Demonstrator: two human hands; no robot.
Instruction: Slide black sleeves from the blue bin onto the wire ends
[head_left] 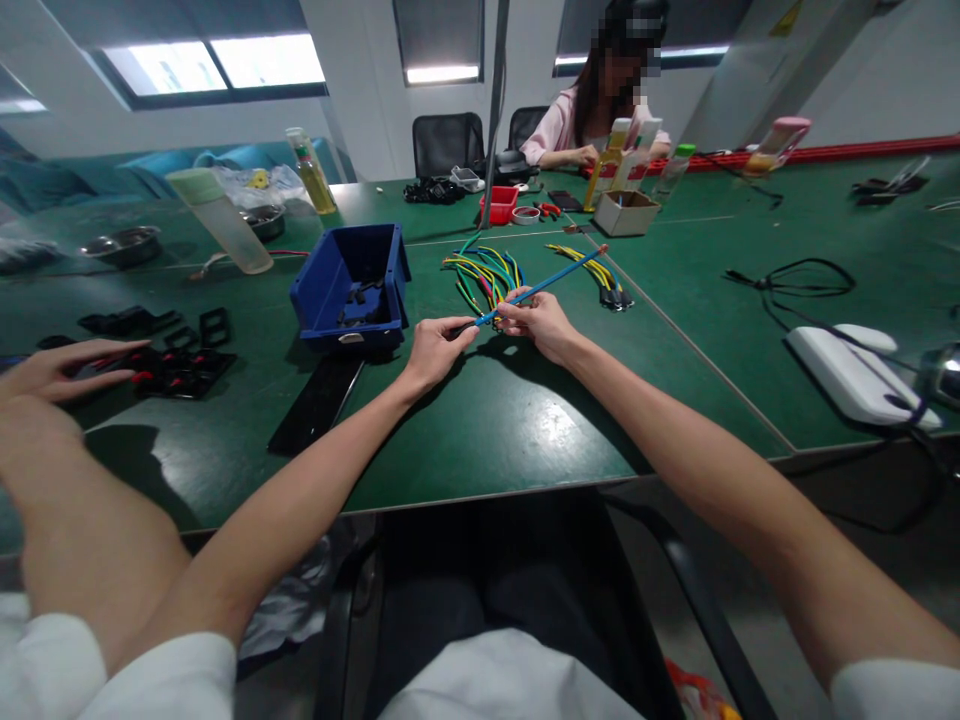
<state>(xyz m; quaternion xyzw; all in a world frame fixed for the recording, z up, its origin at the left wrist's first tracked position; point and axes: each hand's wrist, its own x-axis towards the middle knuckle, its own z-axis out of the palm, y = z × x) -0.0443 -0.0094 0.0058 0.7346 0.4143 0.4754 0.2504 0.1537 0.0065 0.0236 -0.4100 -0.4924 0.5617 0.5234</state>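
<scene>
A straight length of blue wire (564, 271) with a copper-coloured far end runs up to the right, held in front of me above the table. My right hand (541, 322) pinches it near its lower end. With closed fingertips, my left hand (441, 350) grips a small black piece (460, 329) where the blue wire ends; whether the two are joined I cannot make out. Just behind my hands lies a loose bundle of green, yellow and blue wires (480, 268). Several yellow and black wires with black ends (611, 288) lie to its right.
Left of my hands stands a blue bin (311, 300) holding black pieces, with a black phone (315, 405) before it. Another person's hand (67, 368) touches black parts (184, 372) at far left. A white device (847, 375) with cords lies right. A co-worker (574, 130) sits opposite.
</scene>
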